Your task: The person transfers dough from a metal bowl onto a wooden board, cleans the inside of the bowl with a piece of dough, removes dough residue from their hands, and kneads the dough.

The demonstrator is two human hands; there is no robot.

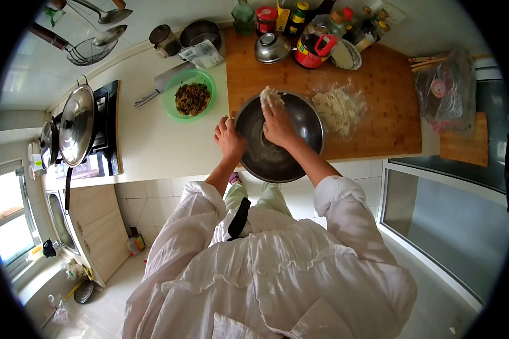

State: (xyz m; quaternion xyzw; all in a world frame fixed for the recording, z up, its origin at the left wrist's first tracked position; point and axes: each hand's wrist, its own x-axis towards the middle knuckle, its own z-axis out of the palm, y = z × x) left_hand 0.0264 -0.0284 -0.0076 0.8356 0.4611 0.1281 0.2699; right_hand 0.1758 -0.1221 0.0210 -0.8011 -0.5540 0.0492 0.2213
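Note:
A large metal bowl [305, 127] rests at the front edge of the wooden board [387, 96]. Inside it, near the far rim, is my right hand [278, 123], with pale dough [271, 95] at its fingertips; the fingers look pressed together on it. My left hand [229, 138] is at the bowl's left rim, its fingers curled; whether they grip the rim is hard to see. Right of the bowl, a heap of floury dough [339, 108] lies on the board.
A green bowl [208, 101] of dark filling and a cleaver [169, 78] lie to the left. Behind are a small metal bowl [272, 48], a red-labelled jug [310, 53] and several bottles. A lidded pan [78, 124] sits on the stove at far left.

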